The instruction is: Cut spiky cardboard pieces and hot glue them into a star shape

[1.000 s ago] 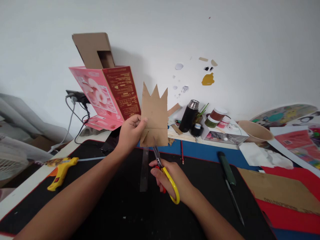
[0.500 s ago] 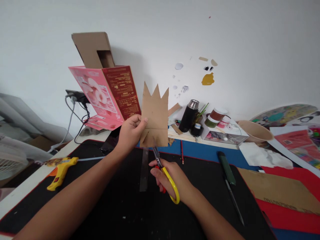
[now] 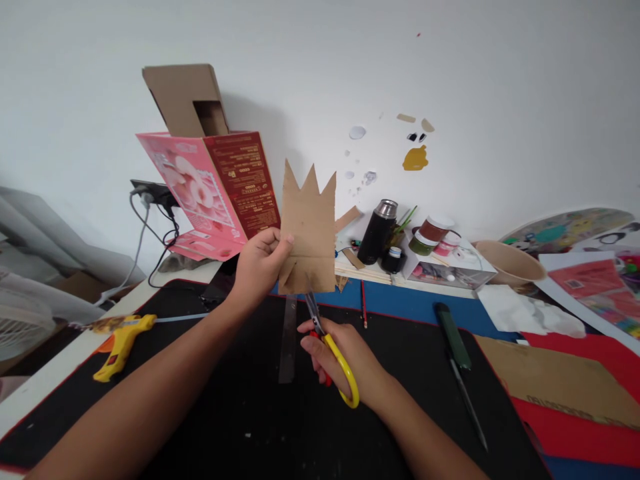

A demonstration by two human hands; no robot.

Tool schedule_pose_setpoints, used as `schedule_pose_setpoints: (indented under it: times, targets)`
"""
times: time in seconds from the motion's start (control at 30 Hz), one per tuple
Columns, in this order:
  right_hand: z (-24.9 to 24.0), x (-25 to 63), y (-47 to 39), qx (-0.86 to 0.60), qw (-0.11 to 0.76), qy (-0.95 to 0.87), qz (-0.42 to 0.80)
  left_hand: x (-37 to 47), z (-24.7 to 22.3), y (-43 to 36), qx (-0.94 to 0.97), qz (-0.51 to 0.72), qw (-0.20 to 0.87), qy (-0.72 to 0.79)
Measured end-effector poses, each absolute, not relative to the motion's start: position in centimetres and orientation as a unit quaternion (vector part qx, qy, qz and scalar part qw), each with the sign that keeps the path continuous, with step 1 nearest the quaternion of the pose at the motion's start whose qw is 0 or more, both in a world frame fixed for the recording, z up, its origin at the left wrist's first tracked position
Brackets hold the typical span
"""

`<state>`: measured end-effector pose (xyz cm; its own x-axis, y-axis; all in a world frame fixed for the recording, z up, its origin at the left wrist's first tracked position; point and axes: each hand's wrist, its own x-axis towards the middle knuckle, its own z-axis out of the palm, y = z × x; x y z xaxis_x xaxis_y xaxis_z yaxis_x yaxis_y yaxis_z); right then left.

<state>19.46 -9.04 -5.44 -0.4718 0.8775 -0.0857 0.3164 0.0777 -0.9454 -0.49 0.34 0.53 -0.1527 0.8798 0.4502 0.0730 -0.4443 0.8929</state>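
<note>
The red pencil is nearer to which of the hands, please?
The right hand is just in front of the red pencil; the left hand is farther off, to its left.

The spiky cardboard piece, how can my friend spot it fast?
Find the big black mat. Above its far edge, the left hand holds up the spiky cardboard piece, with yellow-and-red-handled scissors at its bottom edge. Unlike the flat cardboard sheet on the right, it has three sharp points along its top.

Pale wall (image 3: 300, 60), softly shadowed, white tabletop (image 3: 45, 381)
</note>
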Motion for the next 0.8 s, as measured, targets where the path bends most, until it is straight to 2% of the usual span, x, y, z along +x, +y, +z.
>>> schedule_pose_setpoints:
  times: [0.8]
  targets:
    - [-5.54,19.6,-9.05,-0.439,0.262,-0.69,0.513,-0.36,0.33,0.51,0.559,0.634,0.337,0.415]
